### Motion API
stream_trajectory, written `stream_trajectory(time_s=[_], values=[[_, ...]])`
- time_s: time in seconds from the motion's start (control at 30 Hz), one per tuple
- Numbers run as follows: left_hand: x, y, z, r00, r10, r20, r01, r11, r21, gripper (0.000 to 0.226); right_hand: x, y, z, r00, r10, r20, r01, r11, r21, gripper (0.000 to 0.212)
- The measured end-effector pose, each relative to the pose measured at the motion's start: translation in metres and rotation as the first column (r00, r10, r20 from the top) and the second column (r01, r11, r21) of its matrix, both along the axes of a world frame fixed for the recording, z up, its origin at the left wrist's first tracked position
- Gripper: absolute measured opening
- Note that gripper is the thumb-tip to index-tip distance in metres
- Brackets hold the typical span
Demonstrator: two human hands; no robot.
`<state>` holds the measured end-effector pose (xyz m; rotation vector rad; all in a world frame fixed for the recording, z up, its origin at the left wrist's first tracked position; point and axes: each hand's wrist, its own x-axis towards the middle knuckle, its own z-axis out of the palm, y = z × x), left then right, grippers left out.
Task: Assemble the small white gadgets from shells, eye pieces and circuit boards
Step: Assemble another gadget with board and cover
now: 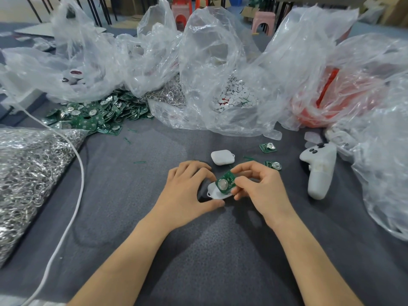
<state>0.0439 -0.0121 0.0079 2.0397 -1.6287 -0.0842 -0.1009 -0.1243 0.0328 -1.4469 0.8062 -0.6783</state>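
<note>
My right hand (258,186) pinches a green circuit board (225,184) with a round coin cell, tilted over a white half shell (215,193) on the grey cloth. My left hand (187,188) holds that shell between thumb and fingers. A closed white gadget (221,157) lies just behind my hands. Two loose circuit boards (267,147) (273,165) lie to the right. A heap of green circuit boards (95,115) sits at the back left. Small white discs (236,96) fill a clear bag at the back centre.
A white game controller (319,168) lies at the right. A bag of metal rings (28,173) fills the left side, with a white cable (77,188) running past it. Crumpled clear plastic bags (198,51) line the back and right; one holds red parts (320,107).
</note>
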Motion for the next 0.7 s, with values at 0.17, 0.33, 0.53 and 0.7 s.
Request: stream_trajectory(time_s=[0.17, 0.33, 0.53, 0.7], values=[[-0.0005, -0.0007, 0.0010, 1.000, -0.008, -0.017, 0.008, 1.000, 0.005, 0.052, 0.0014, 0.0027, -0.0024, 0.995, 0.075, -0.059, -0.078, 0.996, -0.050, 0.043], [-0.0002, -0.0009, 0.0016, 1.000, -0.010, -0.023, 0.010, 1.000, 0.007, 0.050, 0.0011, 0.0040, -0.0027, 0.988, 0.060, -0.140, -0.079, 0.988, -0.133, 0.046], [-0.0016, -0.0019, 0.0035, 0.999, -0.016, -0.052, 0.016, 1.000, 0.008, 0.049, 0.0000, 0.0062, -0.0007, 0.969, 0.037, -0.243, -0.085, 0.978, -0.191, 0.033], [-0.0022, -0.0021, 0.0052, 0.998, -0.020, -0.064, 0.021, 1.000, 0.012, 0.050, -0.0017, 0.0066, 0.0024, 0.960, 0.058, -0.275, -0.124, 0.966, -0.228, 0.026]])
